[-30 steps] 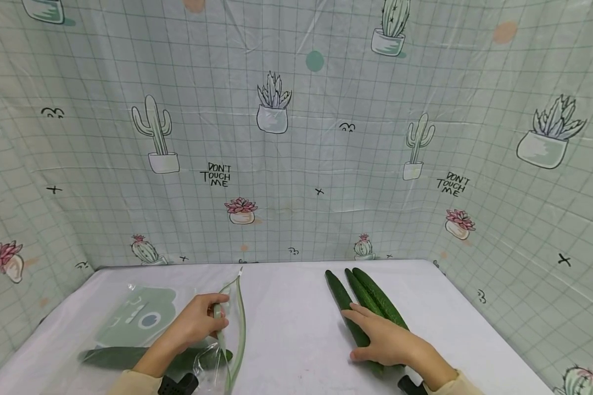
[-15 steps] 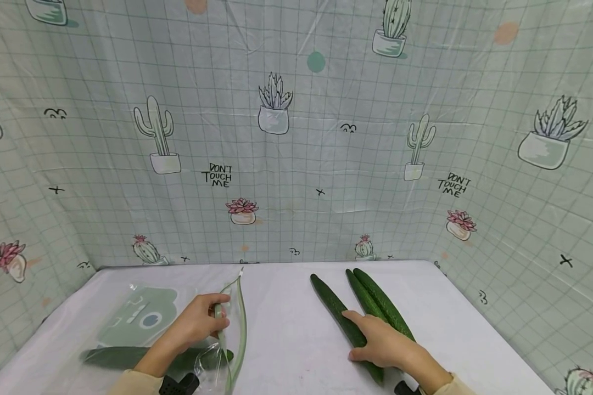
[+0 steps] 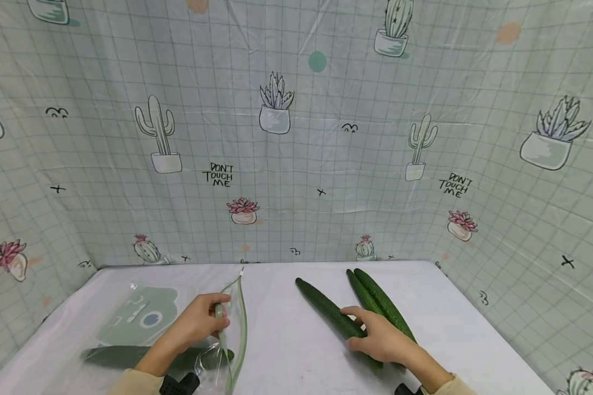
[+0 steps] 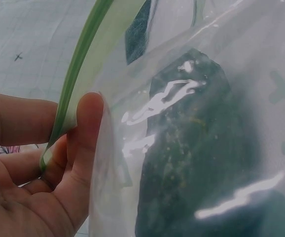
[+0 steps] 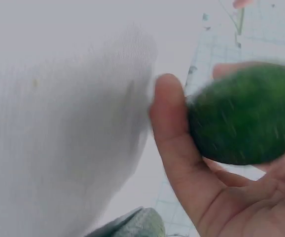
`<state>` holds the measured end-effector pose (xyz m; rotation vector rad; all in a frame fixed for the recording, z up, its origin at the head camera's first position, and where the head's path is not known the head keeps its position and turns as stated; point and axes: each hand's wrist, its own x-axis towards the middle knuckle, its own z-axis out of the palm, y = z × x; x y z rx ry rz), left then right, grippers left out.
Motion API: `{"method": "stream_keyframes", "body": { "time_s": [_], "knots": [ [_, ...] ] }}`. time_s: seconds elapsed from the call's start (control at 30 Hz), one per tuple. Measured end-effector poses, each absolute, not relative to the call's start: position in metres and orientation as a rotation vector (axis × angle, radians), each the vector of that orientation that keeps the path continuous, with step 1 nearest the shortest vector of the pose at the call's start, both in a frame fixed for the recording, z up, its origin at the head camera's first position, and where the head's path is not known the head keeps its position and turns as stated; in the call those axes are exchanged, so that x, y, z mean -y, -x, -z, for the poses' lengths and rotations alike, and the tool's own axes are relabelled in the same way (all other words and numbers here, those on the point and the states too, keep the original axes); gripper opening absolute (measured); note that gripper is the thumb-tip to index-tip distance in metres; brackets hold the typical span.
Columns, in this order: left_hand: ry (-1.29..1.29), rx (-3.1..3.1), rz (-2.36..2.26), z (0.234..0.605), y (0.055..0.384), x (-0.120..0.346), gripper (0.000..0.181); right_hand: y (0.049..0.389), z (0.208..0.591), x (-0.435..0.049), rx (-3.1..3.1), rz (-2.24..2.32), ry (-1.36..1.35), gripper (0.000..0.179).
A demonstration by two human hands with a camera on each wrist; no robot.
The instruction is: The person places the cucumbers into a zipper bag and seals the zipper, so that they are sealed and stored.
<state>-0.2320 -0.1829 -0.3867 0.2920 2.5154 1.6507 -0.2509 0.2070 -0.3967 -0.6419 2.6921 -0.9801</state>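
Closest to the camera are two pale sleeves (image 3: 135, 382), then a cucumber (image 3: 116, 356), long and dark green, inside a clear plastic zip bag (image 3: 138, 315) with a pale green cartoon face on it, over by the table's left edge. The left hand (image 3: 197, 321) has its thumb and fingers pinched on the green seal strip, and the bag's mouth is gaping. That side looks basically the same as a second ago.

The change is on the other side. The right hand (image 3: 382, 340) had its fingers spread over a long, bumpy, dark green cucumber (image 3: 326, 308) lying beside the others; now thumb and fingers are curled round it, and its far tip has swung left toward the middle of the white-covered table (image 3: 281, 329). So that one's been singled out and is angled away from the rest, though its near end is close to them. Looks slightly raised off the cover to me, but can't swear to it.

A bit further, nearer the right edge, two more dark green cucumbers (image 3: 386, 302) lie side by side, tips toward the far edge. Behind that edge hangs a pale green gridded backdrop (image 3: 296, 164) with potted cacti.
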Motion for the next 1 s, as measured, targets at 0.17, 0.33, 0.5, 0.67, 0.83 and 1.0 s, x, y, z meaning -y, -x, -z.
{"method": "stream_keyframes", "body": {
  "time_s": [0.17, 0.33, 0.5, 0.67, 0.83, 1.0],
  "knots": [
    [-0.296, -2.511, -1.658, 0.386, 0.232, 0.183, 0.056, 0.251, 0.399, -0.205, -2.742, 1.050, 0.689, 0.052],
    [-0.302, -2.510, -1.662, 0.386, 0.231, 0.183, 0.056, 0.252, 0.401, -0.205, -2.825, 1.109, 0.744, 0.045],
    [-0.312, -2.512, -1.659, 0.386, 0.231, 0.183, 0.056, 0.250, 0.399, -0.203, -2.818, 1.128, 0.819, 0.042],
    [-0.290, -2.524, -1.649, 0.386, 0.232, 0.184, 0.055, 0.249, 0.396, -0.203, -2.835, 1.122, 0.911, 0.040],
    [-0.295, -2.529, -1.651, 0.387, 0.233, 0.184, 0.055, 0.249, 0.391, -0.205, -2.793, 1.152, 1.012, 0.042],
    [-0.291, -2.530, -1.653, 0.387, 0.233, 0.184, 0.055, 0.249, 0.390, -0.208, -2.658, 1.203, 1.104, 0.043]
  ]
}}
